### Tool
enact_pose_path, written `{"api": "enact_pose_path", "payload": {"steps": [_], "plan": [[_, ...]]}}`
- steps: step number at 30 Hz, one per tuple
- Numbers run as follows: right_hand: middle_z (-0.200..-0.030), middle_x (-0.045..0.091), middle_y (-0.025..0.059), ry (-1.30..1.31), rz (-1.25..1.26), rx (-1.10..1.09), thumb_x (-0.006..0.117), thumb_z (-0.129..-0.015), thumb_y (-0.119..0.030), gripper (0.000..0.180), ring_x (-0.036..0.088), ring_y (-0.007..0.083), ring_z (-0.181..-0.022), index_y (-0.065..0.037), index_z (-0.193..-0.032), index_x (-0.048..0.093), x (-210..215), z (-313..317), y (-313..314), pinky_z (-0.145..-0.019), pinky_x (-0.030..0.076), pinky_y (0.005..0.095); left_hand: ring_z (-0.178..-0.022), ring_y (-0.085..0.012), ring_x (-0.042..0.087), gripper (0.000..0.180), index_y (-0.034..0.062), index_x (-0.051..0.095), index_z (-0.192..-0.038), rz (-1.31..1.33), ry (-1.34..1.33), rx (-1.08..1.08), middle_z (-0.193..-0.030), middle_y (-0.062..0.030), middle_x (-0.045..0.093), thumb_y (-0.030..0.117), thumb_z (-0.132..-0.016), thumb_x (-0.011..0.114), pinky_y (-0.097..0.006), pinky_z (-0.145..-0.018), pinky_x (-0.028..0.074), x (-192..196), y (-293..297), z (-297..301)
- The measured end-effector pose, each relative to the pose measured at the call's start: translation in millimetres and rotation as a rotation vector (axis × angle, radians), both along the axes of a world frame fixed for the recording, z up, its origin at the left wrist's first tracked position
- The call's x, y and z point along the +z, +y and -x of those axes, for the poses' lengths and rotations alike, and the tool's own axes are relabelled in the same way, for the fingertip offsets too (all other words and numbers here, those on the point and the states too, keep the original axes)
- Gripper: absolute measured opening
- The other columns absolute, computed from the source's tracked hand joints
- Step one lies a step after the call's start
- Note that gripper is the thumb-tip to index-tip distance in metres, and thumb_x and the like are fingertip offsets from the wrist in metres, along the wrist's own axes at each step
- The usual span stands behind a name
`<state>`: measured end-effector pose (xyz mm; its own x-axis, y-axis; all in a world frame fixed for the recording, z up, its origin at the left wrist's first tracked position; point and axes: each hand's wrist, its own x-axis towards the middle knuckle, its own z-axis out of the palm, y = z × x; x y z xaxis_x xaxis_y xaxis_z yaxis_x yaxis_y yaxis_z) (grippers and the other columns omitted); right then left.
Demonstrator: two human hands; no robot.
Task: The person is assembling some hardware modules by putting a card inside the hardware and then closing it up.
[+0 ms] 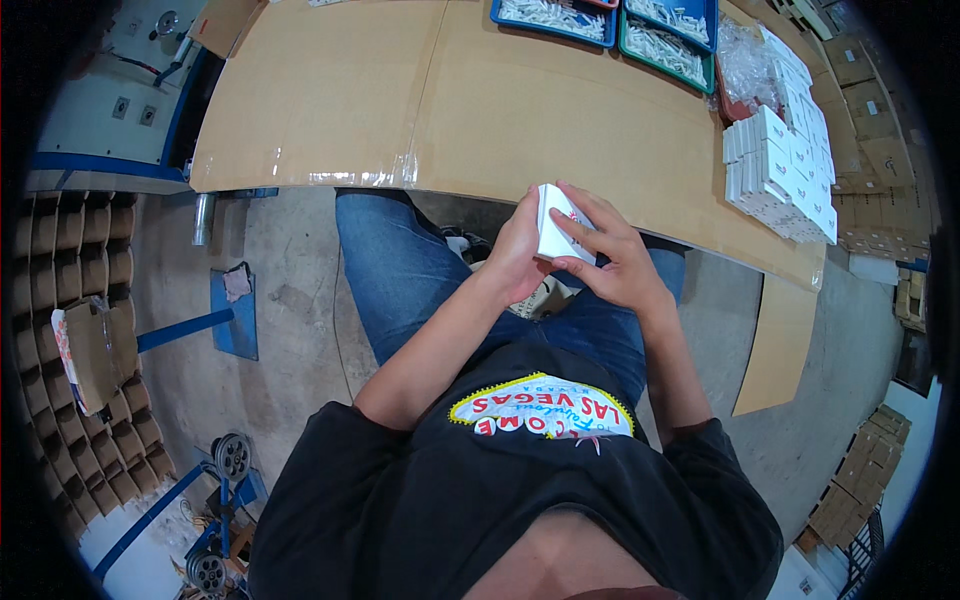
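A small white box [556, 240] with a little red print is held between both my hands, above my lap and close to the table's near edge. My left hand [515, 250] wraps round its left side. The fingers of my right hand [612, 250] lie over its top face and right side, with the thumb near the lower edge. The underside of the box and some of the fingertips are hidden.
A cardboard-covered table [560, 130] spans the far side. On its right stand stacked white boxes [775, 175] beside clear plastic bags [748, 65]. Blue trays [555, 22] and a green tray [640, 58] hold small white pieces. A blue metal stand [232, 318] is at left.
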<state>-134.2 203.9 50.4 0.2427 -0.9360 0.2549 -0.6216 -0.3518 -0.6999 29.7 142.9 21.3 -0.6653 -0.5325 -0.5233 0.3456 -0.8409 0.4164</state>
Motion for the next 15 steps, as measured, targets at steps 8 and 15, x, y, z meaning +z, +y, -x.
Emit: {"api": "enact_pose_path", "payload": {"steps": [8, 15], "plan": [[-0.152, 0.054, 0.0149, -0.077, -0.042, -0.046, 0.085, -0.078, -0.021, 0.06, 0.052, 0.0361, -0.139, -0.014, -0.136, 0.068, -9.3, -2.0, 6.4, -0.114, 0.041, 0.0429, -0.103, -0.0202, 0.068, 0.057, 0.0114, 0.052, -0.139, -0.027, -0.038, -0.04, -0.118, -0.0083, 0.066, 0.054, -0.11, 0.029, -0.035, -0.081, 0.059, -6.0, 1.0, -2.3], [-0.152, 0.054, 0.014, -0.146, -0.15, -0.138, 0.084, -0.082, -0.026, 0.064, 0.05, 0.0353, -0.14, -0.013, -0.141, 0.064, -1.7, -1.6, 2.1, -0.115, 0.039, 0.0434, -0.113, -0.0246, 0.065, 0.057, 0.0093, 0.049, -0.141, -0.026, 0.45, -0.075, -0.125, -0.0116, 0.064, 0.052, -0.107, 0.034, -0.042, -0.096, 0.054, -10.4, -4.5, -19.8]]}}
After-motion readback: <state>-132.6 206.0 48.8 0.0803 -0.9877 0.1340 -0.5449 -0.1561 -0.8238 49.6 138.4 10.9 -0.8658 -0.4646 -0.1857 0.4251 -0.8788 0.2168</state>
